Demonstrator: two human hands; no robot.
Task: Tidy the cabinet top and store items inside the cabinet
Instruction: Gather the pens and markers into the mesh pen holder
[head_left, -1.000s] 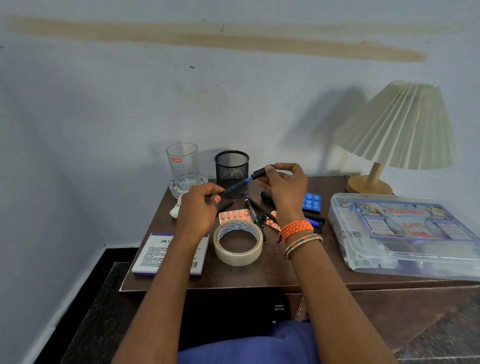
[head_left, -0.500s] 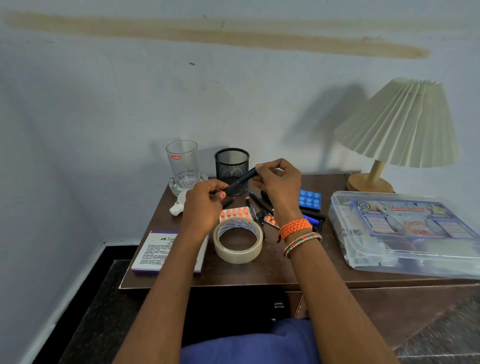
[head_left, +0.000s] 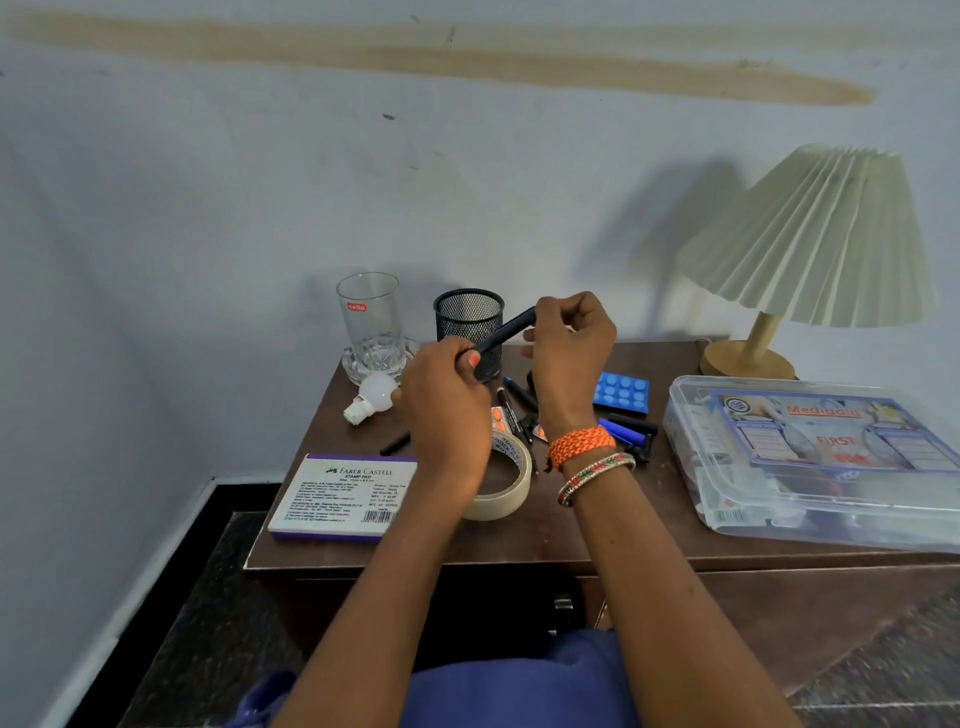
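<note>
A dark pen (head_left: 505, 330) is held between both hands, tilted up to the right in front of the black mesh pen cup (head_left: 469, 317). My left hand (head_left: 447, 400) grips its lower end and my right hand (head_left: 569, 353) pinches its upper end. Below the hands on the brown cabinet top (head_left: 597, 525) lie several loose pens (head_left: 511, 410), an orange pill strip (head_left: 498, 418) and a tape roll (head_left: 506, 491), partly hidden by my left wrist.
A glass (head_left: 369, 317) on a crystal dish and a white bulb (head_left: 371, 397) sit back left. A stamp pad box (head_left: 345, 496) lies front left. Blue tablets (head_left: 623, 392), blue markers (head_left: 626, 434), a clear first-aid box (head_left: 810, 457) and a lamp (head_left: 810, 244) occupy the right.
The hands have drawn closer along the pen, and its blue middle section is no longer visible. The pen has risen slightly toward the mesh cup.
</note>
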